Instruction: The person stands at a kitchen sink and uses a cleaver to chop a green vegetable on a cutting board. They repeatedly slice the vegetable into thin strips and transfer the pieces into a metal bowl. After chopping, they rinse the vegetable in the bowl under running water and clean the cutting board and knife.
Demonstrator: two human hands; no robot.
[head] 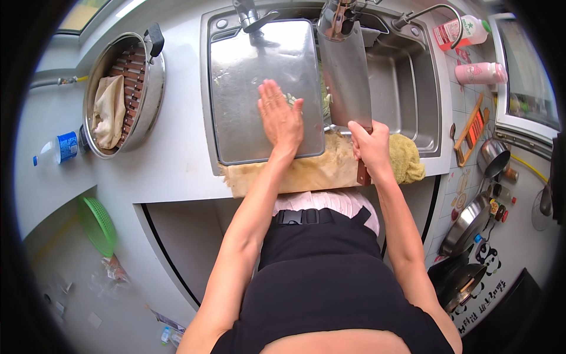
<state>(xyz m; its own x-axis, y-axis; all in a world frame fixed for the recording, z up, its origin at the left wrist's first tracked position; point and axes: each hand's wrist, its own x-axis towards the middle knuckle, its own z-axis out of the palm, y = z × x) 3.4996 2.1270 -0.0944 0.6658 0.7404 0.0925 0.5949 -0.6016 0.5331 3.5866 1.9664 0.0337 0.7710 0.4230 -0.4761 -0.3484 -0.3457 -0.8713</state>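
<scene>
My left hand [281,117] lies over a stainless steel cutting board [239,110] with its fingers stretched out and no tool in it. Small pale green vegetable scraps [290,100] show beside its fingers. A wooden-handled cleaver [347,79] is gripped by my right hand [372,146], its broad blade pointing away from me beside the board's right edge. More chopped greens [327,99] lie between board and blade, partly hidden. Under both forearms a stained tan cloth [309,175] covers the counter edge, and a yellow-green towel [404,159] sits to the right of the cleaver's handle.
The board spans the left part of a steel sink [389,84], below a faucet [254,20]. A steamer pot [152,95] holding a folded cloth [109,110] stands left, near a plastic bottle [57,148]. Pans [464,225] and pink bottles [479,73] line the right.
</scene>
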